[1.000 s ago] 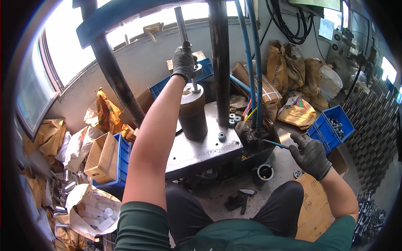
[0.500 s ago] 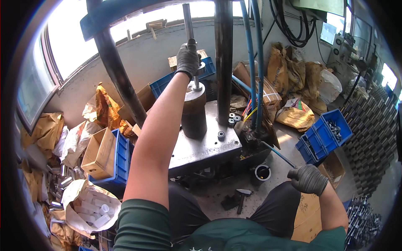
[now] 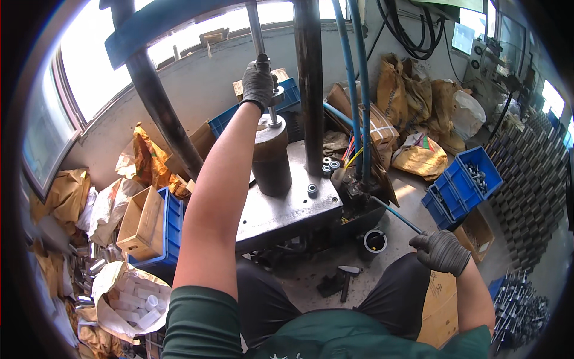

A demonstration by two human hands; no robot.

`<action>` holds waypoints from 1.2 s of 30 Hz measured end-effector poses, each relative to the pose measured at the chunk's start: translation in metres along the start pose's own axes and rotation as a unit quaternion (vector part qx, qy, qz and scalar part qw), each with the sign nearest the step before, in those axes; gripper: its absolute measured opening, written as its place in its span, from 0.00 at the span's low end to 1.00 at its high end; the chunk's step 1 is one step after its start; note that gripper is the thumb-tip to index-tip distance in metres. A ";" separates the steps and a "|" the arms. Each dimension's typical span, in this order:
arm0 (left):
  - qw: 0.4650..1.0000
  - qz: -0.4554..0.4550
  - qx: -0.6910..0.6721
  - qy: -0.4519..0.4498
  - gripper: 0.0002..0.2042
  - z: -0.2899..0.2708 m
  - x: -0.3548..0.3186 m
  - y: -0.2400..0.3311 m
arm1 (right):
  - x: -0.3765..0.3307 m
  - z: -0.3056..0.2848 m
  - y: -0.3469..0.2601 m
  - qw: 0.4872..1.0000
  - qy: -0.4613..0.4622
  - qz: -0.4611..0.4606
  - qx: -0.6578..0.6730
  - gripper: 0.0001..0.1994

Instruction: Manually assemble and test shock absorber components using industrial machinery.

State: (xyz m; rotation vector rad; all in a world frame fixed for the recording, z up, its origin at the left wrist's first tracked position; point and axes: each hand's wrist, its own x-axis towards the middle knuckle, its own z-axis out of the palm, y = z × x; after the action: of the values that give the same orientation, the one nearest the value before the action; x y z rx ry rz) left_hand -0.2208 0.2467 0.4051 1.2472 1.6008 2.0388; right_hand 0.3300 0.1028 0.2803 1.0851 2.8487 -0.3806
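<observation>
My left hand (image 3: 258, 84), in a dark grey glove, is raised to the press, its fingers wrapped around an upright metal shaft (image 3: 273, 113). A round collar shows just beside the palm. The shaft's lower end meets the top of a dark steel cylinder (image 3: 271, 158), which stands on the metal press table (image 3: 251, 224). Above the hand, the bright press rod (image 3: 255, 30) comes down in line with the shaft; where they meet is hidden by the fingers. At the right, my gloved right hand (image 3: 441, 252) is closed around the end of a blue lever (image 3: 397, 215).
Several small bearings, one of them a lone bearing (image 3: 312, 191), lie on the press table. Dark columns (image 3: 307, 90) and blue hoses (image 3: 353, 78) flank the work. A hammer (image 3: 347, 281) and a round pot (image 3: 375, 241) are on the floor. Blue bins (image 3: 463, 185) stand right.
The view has shifted slightly, so the press appears a little further left and higher. Both hands keep their grips on the shaft and the lever.
</observation>
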 end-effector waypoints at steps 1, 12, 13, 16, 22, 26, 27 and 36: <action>1.000 -0.009 -0.009 -0.003 0.33 0.001 -0.001 0.001 | -0.001 -0.001 0.000 1.000 0.016 -0.005 0.018 0.18; 1.000 0.007 0.002 0.007 0.31 -0.003 -0.006 0.002 | 0.043 -0.032 -0.007 0.971 0.234 -0.045 -0.012 0.13; 1.000 0.001 -0.004 0.007 0.31 -0.001 -0.006 0.002 | 0.063 -0.044 -0.013 0.931 0.360 -0.055 0.029 0.13; 1.000 -0.005 -0.006 0.008 0.31 0.002 -0.007 0.001 | 0.118 -0.081 0.000 0.857 0.504 -0.107 -0.017 0.11; 0.999 -0.043 -0.030 0.003 0.30 0.002 -0.010 0.006 | 0.143 -0.093 0.010 0.864 0.499 -0.069 0.017 0.15; 0.996 -0.069 -0.051 -0.001 0.30 0.011 -0.019 0.012 | 0.080 -0.064 0.005 0.941 0.337 -0.003 -0.029 0.17; 0.997 -0.067 -0.047 0.005 0.30 0.003 -0.014 0.008 | 0.063 -0.052 -0.002 0.968 0.248 0.023 -0.017 0.18; 1.000 -0.010 -0.013 -0.006 0.33 0.005 0.000 -0.002 | 0.001 0.013 0.005 0.998 -0.047 -0.027 -0.017 0.17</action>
State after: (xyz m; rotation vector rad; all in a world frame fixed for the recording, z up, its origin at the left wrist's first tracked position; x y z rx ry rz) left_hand -0.2180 0.2506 0.4032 1.2271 1.5692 2.0306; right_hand 0.3322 0.1035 0.2664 0.9592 2.7950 -0.3762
